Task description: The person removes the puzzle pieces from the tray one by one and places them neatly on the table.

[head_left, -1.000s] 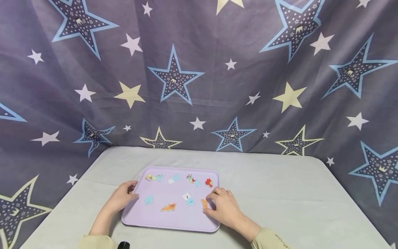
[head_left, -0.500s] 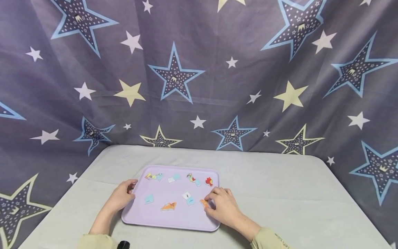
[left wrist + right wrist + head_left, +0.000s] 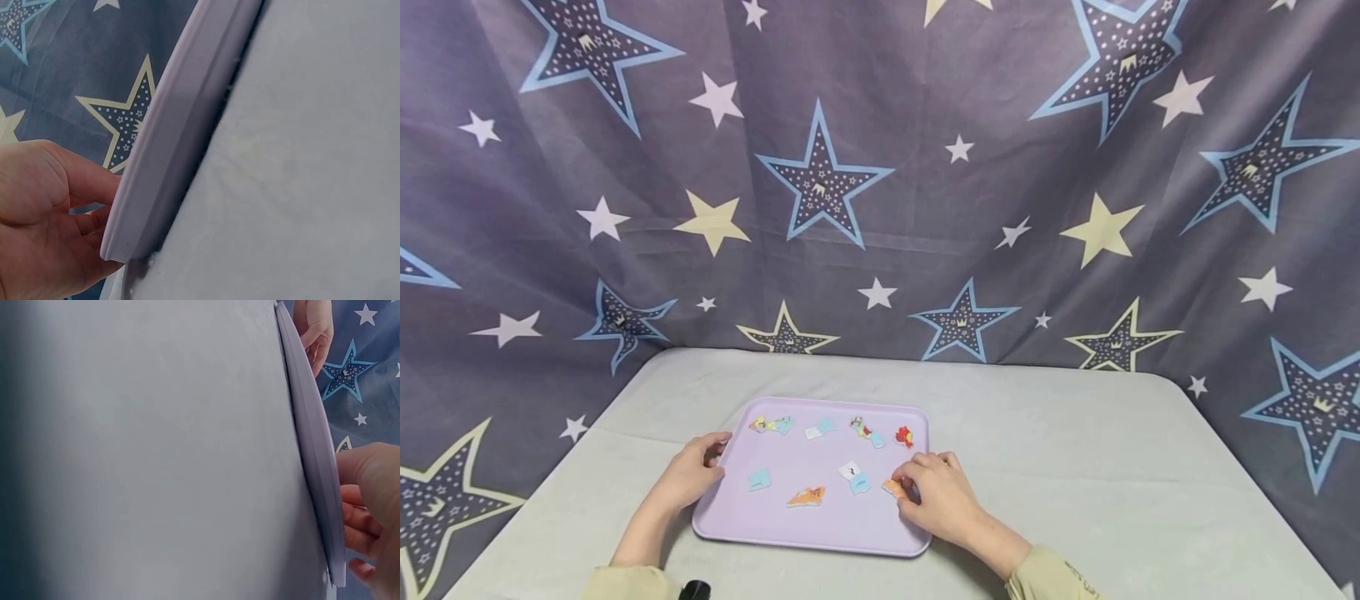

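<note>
A lilac tray point(image 3: 805, 533) lies on the cloth-covered table and bears several small flat puzzle-like pieces. With thumb and fingers, my right hand point(image 3: 942, 500) pinches an orange piece point(image 3: 891, 488) near the tray's right rim; its far part is hidden under the fingers. Another orange piece point(image 3: 807, 497) lies to its left. My left hand point(image 3: 688, 473) holds the tray's left rim, its fingers curled at the edge in the left wrist view. A white piece with a dark mark point(image 3: 849, 470) touches a light blue piece point(image 3: 860, 483) near the middle.
Along the tray's far side lie yellow-and-blue pieces point(image 3: 771, 426), a white-and-blue pair point(image 3: 821, 429), a multicoloured piece point(image 3: 867, 431) and a red one point(image 3: 905, 437). A lone blue piece point(image 3: 760, 479) sits at left. Behind the table hangs a star-patterned curtain point(image 3: 910, 275).
The orange piece under my right fingers has turned from upright to slanted and shifted slightly. My left thumb has drawn back a little toward the tray's rim. Other pieces stay put.
</note>
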Demonstrator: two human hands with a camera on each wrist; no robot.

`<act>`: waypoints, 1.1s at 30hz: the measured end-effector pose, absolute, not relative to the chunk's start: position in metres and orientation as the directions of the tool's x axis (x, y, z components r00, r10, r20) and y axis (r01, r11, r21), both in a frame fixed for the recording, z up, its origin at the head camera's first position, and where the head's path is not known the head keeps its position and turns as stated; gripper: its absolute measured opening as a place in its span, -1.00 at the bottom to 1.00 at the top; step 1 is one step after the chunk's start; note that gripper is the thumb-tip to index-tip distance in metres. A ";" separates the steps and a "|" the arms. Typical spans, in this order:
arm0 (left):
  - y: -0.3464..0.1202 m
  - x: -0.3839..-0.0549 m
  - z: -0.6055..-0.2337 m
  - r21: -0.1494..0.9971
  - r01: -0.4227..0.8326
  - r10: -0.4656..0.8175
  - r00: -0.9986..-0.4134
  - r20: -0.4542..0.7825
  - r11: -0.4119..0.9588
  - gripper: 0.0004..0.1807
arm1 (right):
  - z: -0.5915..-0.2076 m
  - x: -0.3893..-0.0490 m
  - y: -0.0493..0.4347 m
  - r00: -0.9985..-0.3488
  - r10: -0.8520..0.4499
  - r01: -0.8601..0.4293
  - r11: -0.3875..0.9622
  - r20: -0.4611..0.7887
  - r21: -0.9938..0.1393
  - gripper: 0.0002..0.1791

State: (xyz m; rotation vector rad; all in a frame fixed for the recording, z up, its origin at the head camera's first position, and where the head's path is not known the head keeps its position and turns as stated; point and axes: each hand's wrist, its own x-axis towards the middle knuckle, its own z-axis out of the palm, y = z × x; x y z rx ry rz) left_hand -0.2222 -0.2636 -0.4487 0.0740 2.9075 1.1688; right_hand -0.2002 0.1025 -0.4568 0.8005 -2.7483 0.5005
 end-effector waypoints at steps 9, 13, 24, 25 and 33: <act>-0.263 -0.221 -0.449 0.697 0.040 0.042 -0.999 0.014 0.716 -0.43 | -0.457 -0.201 0.103 -0.819 -0.494 -0.566 0.779 0.291 -0.270 -0.74; -0.263 -0.220 -0.449 0.694 0.044 0.041 -0.999 0.021 0.719 -0.43 | -0.458 -0.202 0.102 -0.813 -0.496 -0.574 0.774 0.307 -0.269 -0.77; -0.264 -0.221 -0.449 0.694 0.049 0.046 -0.999 0.022 0.719 -0.44 | -0.458 -0.201 0.102 -0.805 -0.495 -0.586 0.748 0.327 -0.311 -0.80; -0.264 -0.221 -0.449 0.694 0.050 0.049 -0.999 0.022 0.718 -0.44 | -0.458 -0.201 0.103 -0.804 -0.496 -0.589 0.740 0.329 -0.325 -0.80; -0.263 -0.221 -0.450 0.700 0.049 0.048 -0.999 0.021 0.712 -0.44 | -0.456 -0.204 0.111 -0.792 -0.490 -0.610 0.673 0.365 -0.419 -0.74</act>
